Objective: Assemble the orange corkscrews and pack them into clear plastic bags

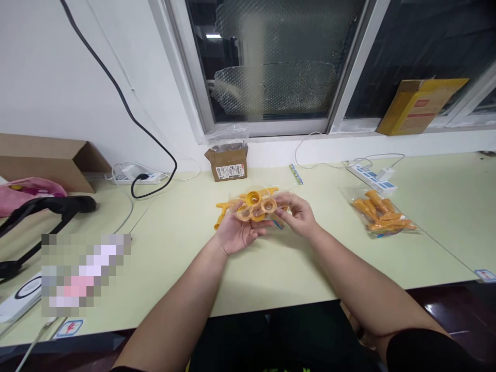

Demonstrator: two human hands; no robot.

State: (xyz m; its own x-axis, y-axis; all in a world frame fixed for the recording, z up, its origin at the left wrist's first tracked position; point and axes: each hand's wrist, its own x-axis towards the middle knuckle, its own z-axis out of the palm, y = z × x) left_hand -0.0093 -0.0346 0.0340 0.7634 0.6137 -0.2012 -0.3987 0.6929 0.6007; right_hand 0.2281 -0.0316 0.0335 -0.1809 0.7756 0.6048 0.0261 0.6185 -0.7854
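Observation:
Yellow plastic parts (253, 198) with round, ring-shaped openings are held up over the table, with a clear plastic bag (285, 192) around at least some of them. My left hand (238, 232) is turned palm up, its thumb on top of the parts and its fingers beneath. At the right end of the parts, my right hand (302, 214) pinches the bag between thumb and fingers. Other yellow pieces (221, 214) stick out at the left, just beyond my left hand. Some of the parts are hidden behind the fingers.
To the right lies another clear bag of yellow parts (382, 212). A small cardboard box (229, 164) and a printed strip (296, 174) are near the wall. Power strips (374, 178) with cables sit at the back. A black strap-like frame (50, 217) lies far left.

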